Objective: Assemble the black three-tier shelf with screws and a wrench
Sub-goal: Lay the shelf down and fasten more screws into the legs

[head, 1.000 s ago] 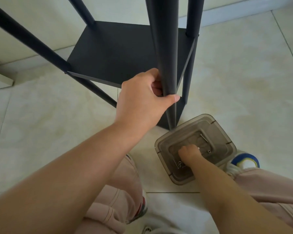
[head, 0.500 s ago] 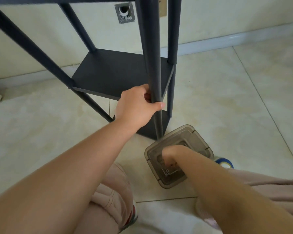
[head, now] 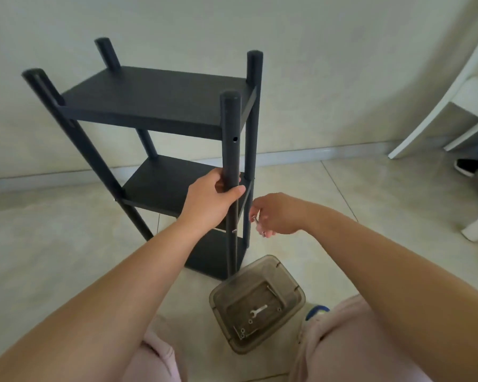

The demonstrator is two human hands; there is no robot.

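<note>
The black shelf (head: 160,106) stands upright on the tiled floor (head: 370,205) near the wall, its three boards set between four round posts. The left hand (head: 213,197) grips the nearest post (head: 230,150) at about the middle board — fingers (head: 218,186) curled round it, thumb across the front. The right hand (head: 276,213) hovers just right of that post, fingers pinched together on a small metal piece, probably a screw (head: 257,222). Below, beside the shelf's foot, a clear plastic box (head: 257,303) sits on the floor — inside lie a small wrench (head: 258,311) and loose hardware. A white chair (head: 453,106) stands at the right.
</note>
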